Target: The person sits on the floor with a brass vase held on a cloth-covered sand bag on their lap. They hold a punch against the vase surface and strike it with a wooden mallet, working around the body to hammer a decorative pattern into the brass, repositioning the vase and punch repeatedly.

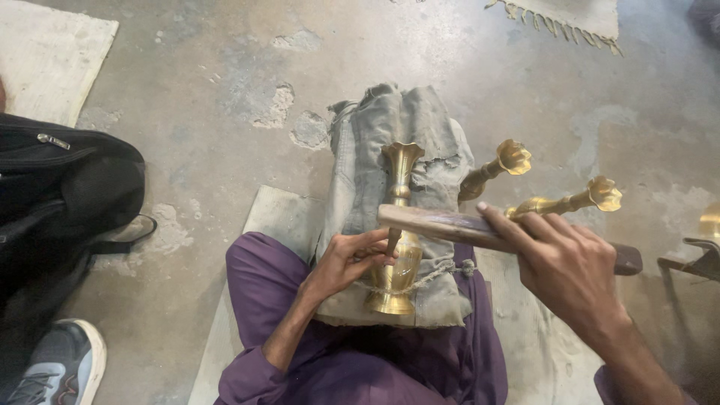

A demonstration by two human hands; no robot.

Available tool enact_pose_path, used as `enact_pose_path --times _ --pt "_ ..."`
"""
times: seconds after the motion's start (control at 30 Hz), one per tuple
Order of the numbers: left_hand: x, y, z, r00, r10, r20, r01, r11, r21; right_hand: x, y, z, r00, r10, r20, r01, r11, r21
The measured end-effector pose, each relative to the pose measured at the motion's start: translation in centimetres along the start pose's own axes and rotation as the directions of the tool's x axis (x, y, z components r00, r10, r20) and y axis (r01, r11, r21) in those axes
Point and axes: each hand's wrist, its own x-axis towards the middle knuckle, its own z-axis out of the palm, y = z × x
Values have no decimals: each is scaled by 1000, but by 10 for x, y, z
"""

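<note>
Now left hand [346, 259] on brass vase [397, 232], right hand [566, 266] gripping wooden stick [442, 223]

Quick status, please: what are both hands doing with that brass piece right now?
Left hand pins small tool on brass vase. Right hand grips wooden mallet. Two brass vases lie alongside.

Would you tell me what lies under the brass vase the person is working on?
The brass vase lies on a grey cloth bundle tied with cord across the lap. What the bundle contains is hidden by the fabric.
</note>
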Motion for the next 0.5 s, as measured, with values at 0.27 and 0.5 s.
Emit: enact_pose_path --times 0.27,0.5 --pt "2 15 -1 990 -14 -139 13 1000 -13 -12 -6 6 982 152 112 -158 987 41" --pt "-40 122 27 971 -173 -167 115 944 -310 -43 -28 67 927 367 81 -116 74 991"
